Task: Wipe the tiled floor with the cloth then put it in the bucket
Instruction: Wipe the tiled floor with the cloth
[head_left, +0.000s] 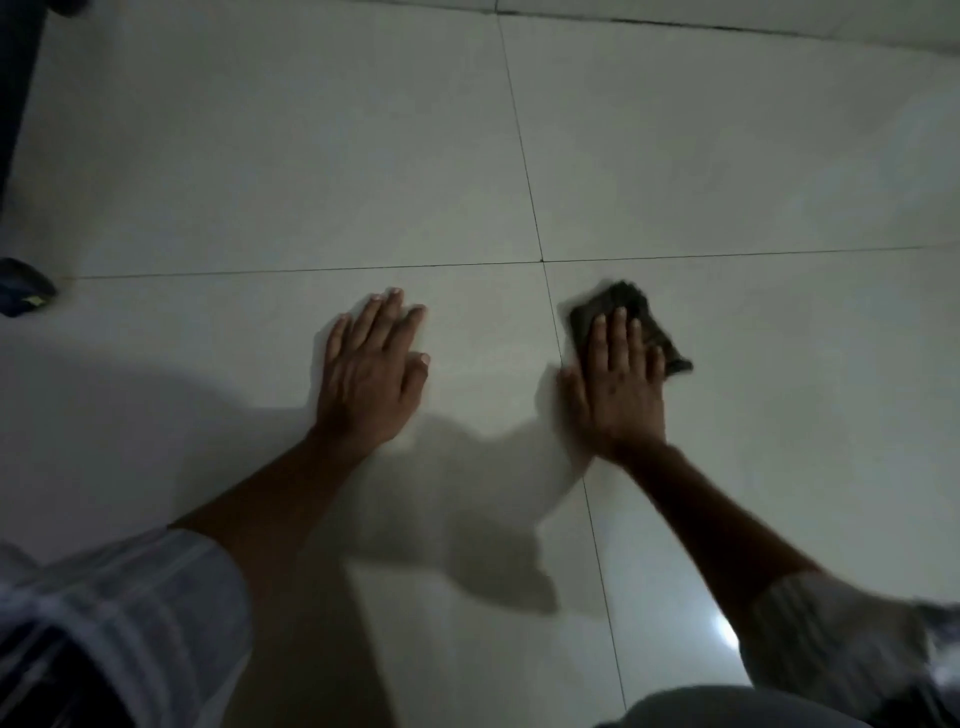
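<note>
A small dark cloth (626, 304) lies flat on the pale tiled floor (260, 156), just right of where the tile joints cross. My right hand (621, 384) presses down on it with flat fingers, covering its near half; the hand and cloth look blurred. To the left, my left hand (371, 371) rests palm down on the bare tile with its fingers spread and nothing in it. No bucket is in view.
A dark blue object (23, 293) sits at the left edge on the floor. A dark upright edge (15, 104) runs along the far left. A wall base line (675, 23) crosses the top right. Shadows of my arms fall on the tiles in front of me.
</note>
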